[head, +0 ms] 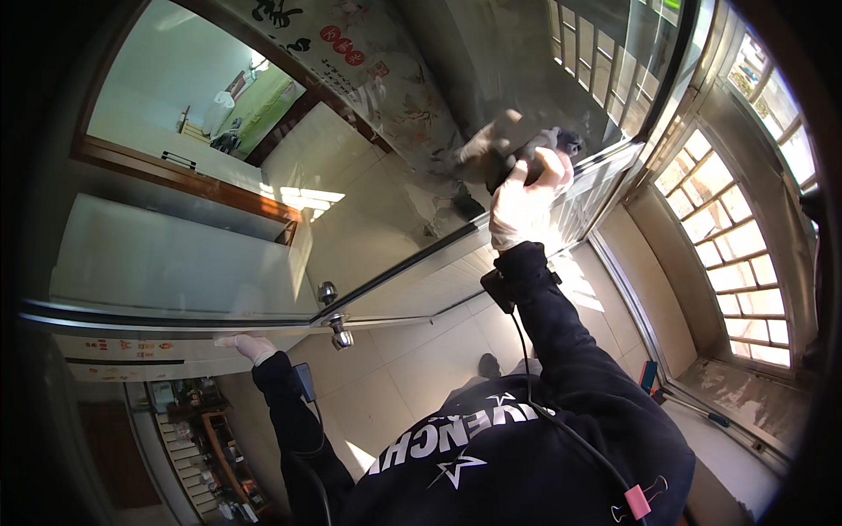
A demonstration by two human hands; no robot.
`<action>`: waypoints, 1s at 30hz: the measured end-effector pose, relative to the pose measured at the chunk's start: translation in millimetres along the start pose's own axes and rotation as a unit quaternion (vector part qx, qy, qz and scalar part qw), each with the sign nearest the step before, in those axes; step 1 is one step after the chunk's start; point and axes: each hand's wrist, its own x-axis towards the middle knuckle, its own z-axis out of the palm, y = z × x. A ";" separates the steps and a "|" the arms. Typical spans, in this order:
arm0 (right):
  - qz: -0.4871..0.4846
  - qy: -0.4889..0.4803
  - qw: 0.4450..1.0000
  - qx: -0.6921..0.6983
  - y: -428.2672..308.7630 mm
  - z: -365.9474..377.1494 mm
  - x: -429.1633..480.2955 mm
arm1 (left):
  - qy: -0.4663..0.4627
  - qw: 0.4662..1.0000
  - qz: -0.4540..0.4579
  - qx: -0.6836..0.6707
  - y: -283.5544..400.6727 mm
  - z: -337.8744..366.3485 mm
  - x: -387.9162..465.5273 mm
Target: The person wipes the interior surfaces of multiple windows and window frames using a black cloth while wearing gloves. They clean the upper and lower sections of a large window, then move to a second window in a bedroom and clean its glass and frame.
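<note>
My right hand (529, 191), in a pale thin glove, grips a dark crumpled cloth (520, 161) and presses it to the upper side of a glass panel (368, 217) near its metal-framed edge. A blurred reflection of the hand shows in the glass. My left hand (248, 346), gloved too, rests with its fingers against the lower edge of the panel's frame at the left. A round metal door knob (338, 330) sits on the frame between the hands.
A barred window (723, 250) stands at the right. A long-handled tool with a green head (648, 377) leans by the sill. Tiled floor (408, 361) lies below. Shelves with several small items (230, 454) are at the lower left. A cable runs along my right sleeve, with a pink binder clip (637, 502).
</note>
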 end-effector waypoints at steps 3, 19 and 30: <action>-0.143 -0.188 0.970 0.054 -30.2 -16.8 -116.6 | 0.039 0.998 -0.006 0.038 -2.7 -4.0 3.4; -0.316 -0.156 0.930 0.104 -118.7 22.8 -91.2 | -0.014 1.000 -0.011 -0.005 -16.0 -25.5 15.5; -0.440 -0.311 0.821 0.189 -234.4 61.2 -233.2 | -0.103 0.994 0.031 0.020 -41.9 -37.6 34.2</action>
